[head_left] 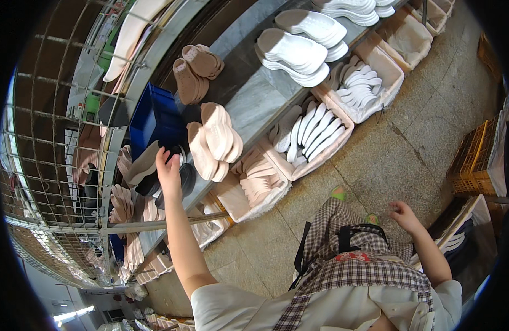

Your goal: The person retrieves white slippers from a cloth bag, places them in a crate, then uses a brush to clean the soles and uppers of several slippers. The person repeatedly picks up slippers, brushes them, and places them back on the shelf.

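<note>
My left hand [169, 175] is stretched out over the bench, its fingers apart beside a stack of black soles [187, 179]. A pale insole-shaped piece [142, 164] lies right by its fingertips; whether they touch it, I cannot tell. Just beyond stands a blue plastic bin [155, 118]. Stacks of light pink soles [213, 140] sit to the right of that hand. My right hand [406, 217] hangs over the floor on my right side, fingers loosely bent and slightly apart, with nothing visible in them.
White soles [293, 52] are stacked farther along the grey bench [246, 91]. Lined crates of white [318, 132] and pink pieces [257, 179] stand along its front. A wire mesh guard [50, 127] rises at the left. Yellow crates [469, 157] and a lined crate [469, 237] stand at right.
</note>
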Demonstrator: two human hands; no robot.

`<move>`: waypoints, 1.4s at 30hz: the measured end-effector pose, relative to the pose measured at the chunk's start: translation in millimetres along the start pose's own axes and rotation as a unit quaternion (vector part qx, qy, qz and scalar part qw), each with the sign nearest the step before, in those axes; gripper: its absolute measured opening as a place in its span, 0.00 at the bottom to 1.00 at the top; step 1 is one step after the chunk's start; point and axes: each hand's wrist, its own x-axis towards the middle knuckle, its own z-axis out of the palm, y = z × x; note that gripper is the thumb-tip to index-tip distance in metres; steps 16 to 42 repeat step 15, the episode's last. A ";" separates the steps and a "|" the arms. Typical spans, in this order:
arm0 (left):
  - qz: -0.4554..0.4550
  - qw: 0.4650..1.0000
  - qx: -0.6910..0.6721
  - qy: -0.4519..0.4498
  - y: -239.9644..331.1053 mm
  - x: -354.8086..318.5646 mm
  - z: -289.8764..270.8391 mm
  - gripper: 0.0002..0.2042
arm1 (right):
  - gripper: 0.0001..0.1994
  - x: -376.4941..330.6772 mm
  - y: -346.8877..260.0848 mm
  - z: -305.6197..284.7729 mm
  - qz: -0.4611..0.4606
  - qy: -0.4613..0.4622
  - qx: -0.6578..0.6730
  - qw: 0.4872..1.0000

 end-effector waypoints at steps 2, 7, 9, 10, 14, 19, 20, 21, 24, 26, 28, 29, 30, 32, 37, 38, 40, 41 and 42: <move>-0.005 0.998 -0.064 0.002 -17.8 31.1 8.2 0.26 | 0.17 -12.8 25.0 13.6 0.037 0.051 0.007 0.998; -0.133 0.964 -0.232 0.011 -80.3 160.3 41.8 0.31 | 0.07 -21.2 48.9 62.7 0.108 0.160 0.162 0.968; -0.157 0.955 -0.251 0.008 -116.3 210.5 63.3 0.33 | 0.06 -19.3 40.8 92.5 0.122 0.188 0.175 0.959; -0.223 0.944 -0.243 -0.012 -130.6 241.9 75.3 0.34 | 0.06 -11.6 34.0 112.8 0.129 0.202 0.184 0.953; -0.304 0.855 -0.393 -0.147 -186.8 314.3 112.6 0.38 | 0.08 12.2 3.2 195.3 0.154 0.196 0.178 0.952; -0.312 0.843 -0.405 -0.164 -195.0 323.6 120.0 0.38 | 0.08 11.5 -3.8 210.7 0.167 0.205 0.179 0.948; -0.312 0.843 -0.405 -0.164 -195.0 323.6 120.0 0.38 | 0.08 11.5 -3.8 210.7 0.167 0.205 0.179 0.948; -0.312 0.843 -0.405 -0.164 -195.0 323.6 120.0 0.38 | 0.08 11.5 -3.8 210.7 0.167 0.205 0.179 0.948; -0.312 0.843 -0.405 -0.164 -195.0 323.6 120.0 0.38 | 0.08 11.5 -3.8 210.7 0.167 0.205 0.179 0.948; -0.312 0.843 -0.405 -0.164 -195.0 323.6 120.0 0.38 | 0.08 11.5 -3.8 210.7 0.167 0.205 0.179 0.948; -0.312 0.843 -0.405 -0.164 -195.0 323.6 120.0 0.38 | 0.08 11.5 -3.8 210.7 0.167 0.205 0.179 0.948; -0.312 0.843 -0.405 -0.164 -195.0 323.6 120.0 0.38 | 0.08 11.5 -3.8 210.7 0.167 0.205 0.179 0.948; -0.312 0.843 -0.405 -0.164 -195.0 323.6 120.0 0.38 | 0.08 11.5 -3.8 210.7 0.167 0.205 0.179 0.948; -0.312 0.843 -0.405 -0.164 -195.0 323.6 120.0 0.38 | 0.08 11.5 -3.8 210.7 0.167 0.205 0.179 0.948; -0.312 0.843 -0.405 -0.164 -195.0 323.6 120.0 0.38 | 0.08 11.5 -3.8 210.7 0.167 0.205 0.179 0.948; -0.312 0.843 -0.405 -0.164 -195.0 323.6 120.0 0.38 | 0.08 11.5 -3.8 210.7 0.167 0.205 0.179 0.948; -0.312 0.843 -0.405 -0.164 -195.0 323.6 120.0 0.38 | 0.08 11.5 -3.8 210.7 0.167 0.205 0.179 0.948; -0.312 0.843 -0.405 -0.164 -195.0 323.6 120.0 0.38 | 0.08 11.5 -3.8 210.7 0.167 0.205 0.179 0.948; -0.312 0.843 -0.405 -0.164 -195.0 323.6 120.0 0.38 | 0.08 11.5 -3.8 210.7 0.167 0.205 0.179 0.948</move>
